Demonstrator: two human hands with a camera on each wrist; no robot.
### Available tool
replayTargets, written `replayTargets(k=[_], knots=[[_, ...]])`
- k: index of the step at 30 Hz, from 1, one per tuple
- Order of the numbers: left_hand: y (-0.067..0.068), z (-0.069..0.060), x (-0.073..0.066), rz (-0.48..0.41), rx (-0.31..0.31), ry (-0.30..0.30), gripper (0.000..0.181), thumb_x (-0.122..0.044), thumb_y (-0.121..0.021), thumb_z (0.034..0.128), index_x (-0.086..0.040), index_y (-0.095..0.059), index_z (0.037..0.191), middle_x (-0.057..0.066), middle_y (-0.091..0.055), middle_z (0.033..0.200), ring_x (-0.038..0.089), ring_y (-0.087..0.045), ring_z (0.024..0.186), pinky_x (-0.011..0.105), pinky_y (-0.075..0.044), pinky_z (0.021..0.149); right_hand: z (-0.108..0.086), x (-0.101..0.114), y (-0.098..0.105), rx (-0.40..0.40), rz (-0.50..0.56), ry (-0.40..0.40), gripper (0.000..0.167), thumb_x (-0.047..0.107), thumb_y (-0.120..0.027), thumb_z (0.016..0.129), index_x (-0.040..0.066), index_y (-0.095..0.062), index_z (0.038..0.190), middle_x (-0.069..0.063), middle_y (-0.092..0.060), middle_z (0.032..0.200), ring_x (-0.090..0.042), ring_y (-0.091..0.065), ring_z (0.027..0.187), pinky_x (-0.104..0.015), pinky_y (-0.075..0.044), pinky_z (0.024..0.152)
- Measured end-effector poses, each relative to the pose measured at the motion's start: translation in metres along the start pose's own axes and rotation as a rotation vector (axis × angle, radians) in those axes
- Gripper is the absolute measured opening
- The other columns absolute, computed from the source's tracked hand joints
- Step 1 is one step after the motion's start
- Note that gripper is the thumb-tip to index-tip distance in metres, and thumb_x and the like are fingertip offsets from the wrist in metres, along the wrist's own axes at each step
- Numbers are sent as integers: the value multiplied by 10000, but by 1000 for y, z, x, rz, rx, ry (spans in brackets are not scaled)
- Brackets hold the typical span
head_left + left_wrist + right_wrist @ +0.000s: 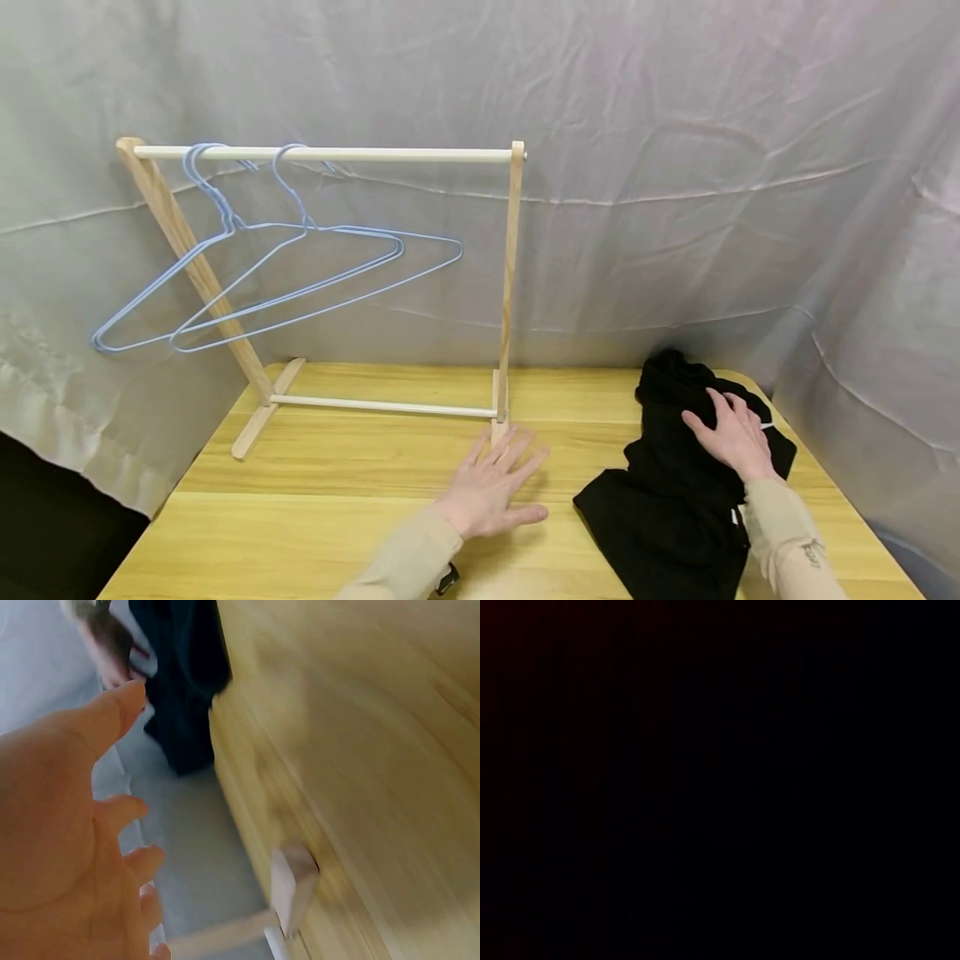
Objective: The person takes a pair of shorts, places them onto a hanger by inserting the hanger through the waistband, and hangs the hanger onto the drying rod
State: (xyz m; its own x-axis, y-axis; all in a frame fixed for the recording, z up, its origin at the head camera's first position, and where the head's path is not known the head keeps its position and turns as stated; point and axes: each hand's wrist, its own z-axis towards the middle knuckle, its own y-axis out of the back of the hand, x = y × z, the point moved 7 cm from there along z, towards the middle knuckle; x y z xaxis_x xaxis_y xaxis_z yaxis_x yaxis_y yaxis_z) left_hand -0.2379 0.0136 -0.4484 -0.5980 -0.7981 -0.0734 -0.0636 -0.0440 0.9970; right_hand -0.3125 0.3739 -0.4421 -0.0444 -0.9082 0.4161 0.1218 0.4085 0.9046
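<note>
Black cloth (667,492) lies crumpled on the right side of the wooden table, with small white tags showing on it. The right hand (737,435) rests on its upper part, fingers spread and slightly bent. Beside the cloth, to its left, the left hand (491,487) is held with fingers spread and nothing in it, near the right foot of the rack. In the left wrist view, the left hand (67,817) shows its palm and fingers, with the dark cloth (184,682) beyond. The right wrist view is almost wholly black.
A wooden rack with a white top rail (405,155) stands at the back left of the table (315,517). Several light blue hangers (315,313) hang from the rail. Grey fabric (675,208) hangs behind the table and along its sides.
</note>
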Motion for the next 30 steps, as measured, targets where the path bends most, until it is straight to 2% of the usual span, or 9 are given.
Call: replayTargets(k=[6,12,18,21,25,30], knots=[[1,11,-30,57,18,-126,737,-687,-374,986,-348,-178,1610,-61,-104,1707,184,-120,1589,467,-134,1278,3,-9,-1,43,-3,-48,789,532,-432,1024,-50,-250,1525,-433,-141,1495,-702,-188,1274,-784,-276,931],[-1,22,-55,9,64,-277,721,-646,-386,1007,-344,-149,1617,-81,-102,1709,157,-117,1589,445,-175,1276,8,-16,-6,142,-11,-88,828,538,-468,1004,-68,-226,1514,-492,-163,1427,-720,-257,1216,-788,-331,897],[-7,32,-78,-69,143,-415,734,-597,-458,1005,-352,-134,1616,-74,-107,1711,132,-109,1588,355,-219,1266,14,-23,-13,195,-89,-47,860,496,-530,982,-196,-278,1428,-533,-289,1367,-712,-332,1204,-745,-368,950],[-12,38,-88,-84,187,-468,759,-578,-500,996,-342,-134,1618,-57,-104,1713,143,-112,1588,294,-207,1262,16,-24,-15,204,-121,-32,853,461,-562,967,-238,-310,1385,-536,-344,1336,-712,-366,1183,-718,-375,976],[-20,46,-100,-35,209,-527,782,-563,-548,980,-320,-167,1617,-38,-168,1701,144,-181,1573,212,-198,1242,19,-24,-18,219,-152,-24,855,449,-578,960,-261,-328,1365,-528,-368,1336,-698,-403,1175,-693,-394,989],[-27,53,-106,24,224,-540,697,-468,-601,987,-342,-273,1589,-83,-316,1642,72,-318,1502,182,-287,1186,22,-24,-21,218,-167,-1,849,444,-597,953,-273,-353,1338,-512,-402,1327,-676,-436,1164,-667,-414,984]])
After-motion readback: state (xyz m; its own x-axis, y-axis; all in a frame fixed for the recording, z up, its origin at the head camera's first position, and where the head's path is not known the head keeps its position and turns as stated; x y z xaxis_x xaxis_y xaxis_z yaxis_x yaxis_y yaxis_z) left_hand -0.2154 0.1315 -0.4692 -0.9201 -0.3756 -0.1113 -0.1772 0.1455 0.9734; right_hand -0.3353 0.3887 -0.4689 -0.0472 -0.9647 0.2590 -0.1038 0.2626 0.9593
